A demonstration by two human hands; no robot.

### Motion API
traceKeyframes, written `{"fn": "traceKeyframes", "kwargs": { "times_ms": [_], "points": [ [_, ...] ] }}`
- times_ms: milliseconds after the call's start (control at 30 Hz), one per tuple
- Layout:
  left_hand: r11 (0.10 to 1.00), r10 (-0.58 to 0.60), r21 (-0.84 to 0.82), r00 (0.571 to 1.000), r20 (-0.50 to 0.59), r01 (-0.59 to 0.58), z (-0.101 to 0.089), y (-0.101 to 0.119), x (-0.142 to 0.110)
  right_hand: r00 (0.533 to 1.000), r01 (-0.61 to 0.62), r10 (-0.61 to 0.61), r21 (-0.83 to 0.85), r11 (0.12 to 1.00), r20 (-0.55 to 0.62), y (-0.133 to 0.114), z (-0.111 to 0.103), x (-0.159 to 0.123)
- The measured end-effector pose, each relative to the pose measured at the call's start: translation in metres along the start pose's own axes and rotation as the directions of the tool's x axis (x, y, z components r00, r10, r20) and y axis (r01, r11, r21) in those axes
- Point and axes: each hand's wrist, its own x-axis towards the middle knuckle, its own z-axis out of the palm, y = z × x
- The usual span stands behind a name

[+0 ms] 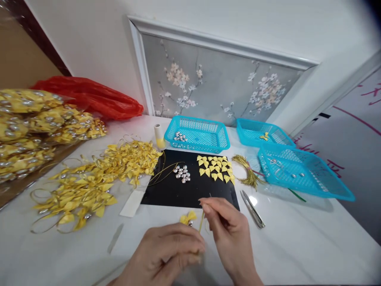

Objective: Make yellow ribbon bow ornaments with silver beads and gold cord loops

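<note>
My left hand (169, 248) is closed in a pinch at the front of the table, the lower end of a thin yellow cord (201, 221) running down behind its fingers. My right hand (229, 232) pinches the upper part of that cord. A fine strand sticks up above the right fingertips, too thin to name. Just beyond the left hand shows a yellow ribbon bow (187, 217) with a silver bead (190, 224) by it; whether it hangs from the cord is hidden. Silver beads (182, 174) and several rows of yellow bows (218, 167) lie on a black mat (169, 194).
Left lies a heap of corded bows (127, 163), near bagged bows (26, 131) and a red bag (89, 97). Blue baskets (196, 147), (258, 137), (309, 186) stand behind and right. Thread snips (252, 208), a cord bundle (248, 172), a thread spool (159, 137) and a white strip (131, 203) surround the mat.
</note>
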Motion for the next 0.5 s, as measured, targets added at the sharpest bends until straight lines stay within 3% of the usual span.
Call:
{"fn": "traceKeyframes", "kwargs": {
  "times_ms": [100,200,333,500],
  "points": [
    [0.952,-0.233,-0.207,0.972,-0.013,0.225,0.002,0.008,0.005,0.958,0.285,-0.287,-0.137,0.949,0.007,-0.001,-0.003,-0.006],
    [0.863,-0.349,-0.369,0.935,0.056,0.344,0.002,0.009,0.005,0.882,0.468,-0.470,-0.185,0.864,0.040,-0.003,-0.007,-0.011],
    [0.805,-0.412,-0.429,0.907,0.093,0.409,0.002,0.006,0.000,0.878,0.477,-0.474,-0.208,0.854,0.069,0.000,-0.009,-0.017],
    [0.796,-0.491,-0.364,0.868,0.080,0.484,0.003,0.007,0.000,0.887,0.457,-0.457,-0.236,0.857,0.059,0.009,-0.006,-0.023]
  ]
}}
